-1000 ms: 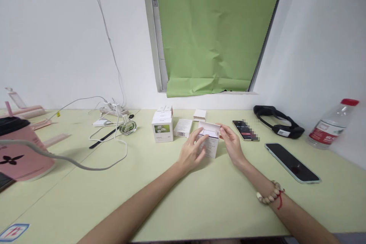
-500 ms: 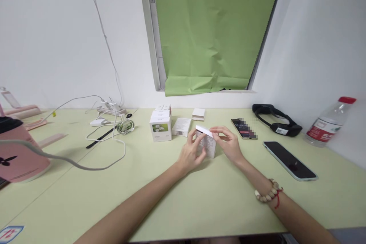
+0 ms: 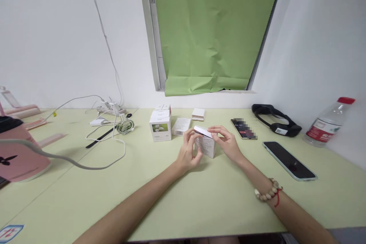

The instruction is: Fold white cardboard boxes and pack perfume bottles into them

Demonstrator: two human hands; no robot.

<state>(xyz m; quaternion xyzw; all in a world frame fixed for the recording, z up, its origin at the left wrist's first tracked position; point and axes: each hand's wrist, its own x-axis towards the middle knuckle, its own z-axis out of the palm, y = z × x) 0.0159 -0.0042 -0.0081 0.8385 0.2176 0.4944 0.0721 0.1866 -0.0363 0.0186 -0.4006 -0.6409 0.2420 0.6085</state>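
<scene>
Small white box (image 3: 206, 145) stood upright on the desk (image 3: 183, 198), caught between both hands, top flap nearly folded down. Left hand (image 3: 188, 151) closed in a grip on the box's left side, fingers bracing it. Right hand (image 3: 226, 142) pinched the flap from above, fingertips on its edge. Best done, by the look of it, with the left grip firm and low while the flap's tongue is guided squarely into the slot. Just beyond the left grip: another white box (image 3: 160, 129) and a flat carton (image 3: 181, 126). Right of the right grip: two phones (image 3: 288, 159).
</scene>
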